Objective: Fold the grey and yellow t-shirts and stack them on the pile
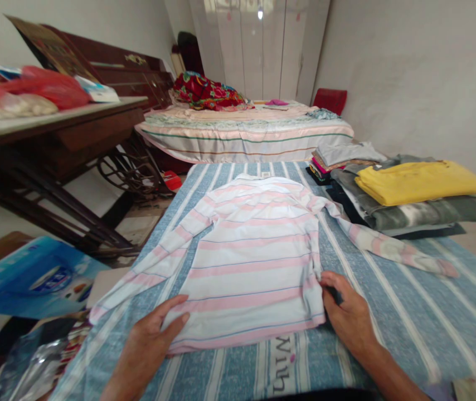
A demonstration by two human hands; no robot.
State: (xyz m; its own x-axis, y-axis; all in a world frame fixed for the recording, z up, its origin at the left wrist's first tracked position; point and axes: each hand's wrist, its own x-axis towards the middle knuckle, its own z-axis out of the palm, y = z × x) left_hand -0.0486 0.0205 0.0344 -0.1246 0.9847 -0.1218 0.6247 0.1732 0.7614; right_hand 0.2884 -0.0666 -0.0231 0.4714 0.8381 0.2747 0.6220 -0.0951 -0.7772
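A white long-sleeved shirt (255, 262) with pink bands and thin blue lines lies spread out, collar at the far end and hem towards me. Its left sleeve stretches down towards the bed's edge; the other reaches out to the right. At the lower left side of the shirt, my left hand (150, 334) rests with thumb and forefinger apart on the cloth. My right hand (349, 309) pinches the shirt's right side edge above the hem, where the fabric is bunched. A small dark patch shows between its fingers; I cannot make out what it is.
Folded clothes, a yellow garment (422, 181) on top, are stacked at the right on the blue striped bedcover (409, 323). Beyond stands another bed (246, 133) with a red floral quilt (208, 92). A sewing-machine table (66, 122) and a blue package (41, 278) are at the left.
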